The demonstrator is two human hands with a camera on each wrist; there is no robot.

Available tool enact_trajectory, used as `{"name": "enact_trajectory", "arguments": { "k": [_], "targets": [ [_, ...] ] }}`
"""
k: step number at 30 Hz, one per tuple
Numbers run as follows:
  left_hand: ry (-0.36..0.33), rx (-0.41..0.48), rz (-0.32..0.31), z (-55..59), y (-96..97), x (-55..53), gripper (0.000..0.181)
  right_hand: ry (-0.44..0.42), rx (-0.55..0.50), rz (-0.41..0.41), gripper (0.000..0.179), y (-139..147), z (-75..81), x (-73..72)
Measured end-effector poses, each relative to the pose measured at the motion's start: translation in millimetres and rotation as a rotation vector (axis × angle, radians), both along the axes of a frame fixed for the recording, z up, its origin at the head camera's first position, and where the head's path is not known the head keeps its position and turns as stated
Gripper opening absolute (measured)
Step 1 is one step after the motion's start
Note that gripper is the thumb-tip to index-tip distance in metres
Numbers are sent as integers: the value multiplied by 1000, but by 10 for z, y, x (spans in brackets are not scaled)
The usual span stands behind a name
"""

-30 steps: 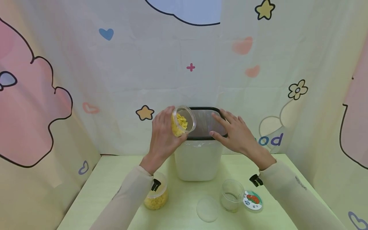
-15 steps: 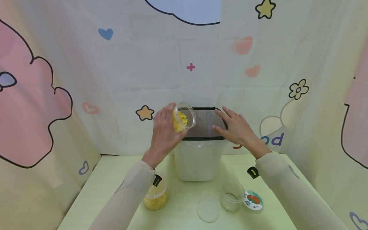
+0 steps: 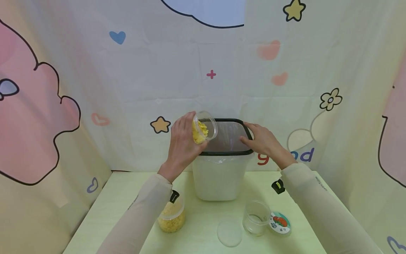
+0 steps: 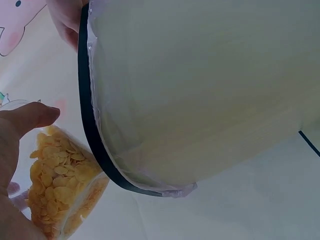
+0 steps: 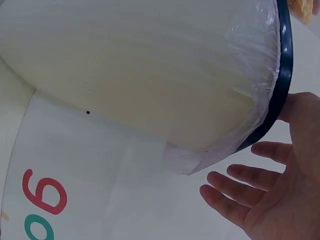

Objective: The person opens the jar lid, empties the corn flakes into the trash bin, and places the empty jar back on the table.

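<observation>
My left hand (image 3: 182, 146) grips a clear jar (image 3: 213, 123) of yellow flakes (image 3: 200, 133), tilted at the left side of a whitish bin (image 3: 219, 180). In the left wrist view, the flakes (image 4: 65, 180) show through the jar wall beside the bin's dark rim (image 4: 89, 115). At the bin's right side is my right hand (image 3: 266, 141), its thumb and fingertips by the black rim (image 3: 225, 153). The right wrist view has the thumb at the rim (image 5: 284, 80) and the other fingers (image 5: 250, 177) spread, fairly straight, outside the bin. A thin clear liner (image 5: 257, 55) hangs over the rim.
On the pale table (image 3: 120, 208), another clear container (image 3: 171, 224) of yellow flakes stands front left, partly behind the left sleeve. A translucent disc (image 3: 229, 233), an empty clear jar (image 3: 256, 218) and a lid with a red picture (image 3: 280, 223) lie front right. A printed curtain (image 3: 142, 77) hangs behind.
My left hand has raised the jar slightly and shifted it a little right. My right hand has moved from over the bin's opening outward to its right rim.
</observation>
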State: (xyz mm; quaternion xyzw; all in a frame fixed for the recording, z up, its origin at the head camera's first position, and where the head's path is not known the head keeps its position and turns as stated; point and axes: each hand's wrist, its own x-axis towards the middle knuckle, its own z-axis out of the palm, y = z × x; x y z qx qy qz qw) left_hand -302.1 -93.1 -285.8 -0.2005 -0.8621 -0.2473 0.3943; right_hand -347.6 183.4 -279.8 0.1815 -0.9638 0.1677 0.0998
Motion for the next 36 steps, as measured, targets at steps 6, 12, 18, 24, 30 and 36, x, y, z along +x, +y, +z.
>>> {"name": "enact_trajectory", "arguments": {
  "k": [6, 12, 18, 24, 30, 36],
  "targets": [
    [5, -6, 5, 2, 6, -37, 91, -25, -9, -26, 65, 8, -6, -50],
    [12, -23, 3, 19, 6, -53, 90, -57, -21, -70, 61, 35, -60, -80],
    [7, -45, 13, 50, 7, -81, 90, -80, -39, -94, 56, 40, -122, -113],
    [5, -60, 11, 80, 13, -89, 91, -58, -30, -98, 55, 30, -139, -138],
    [25, -99, 22, 134, -6, -96, 91, -45, -9, -95, 54, 10, -123, -130],
    [32, -136, 29, 187, -31, -123, 91, -32, 0, -94, 52, -10, -121, -115]
  ]
}}
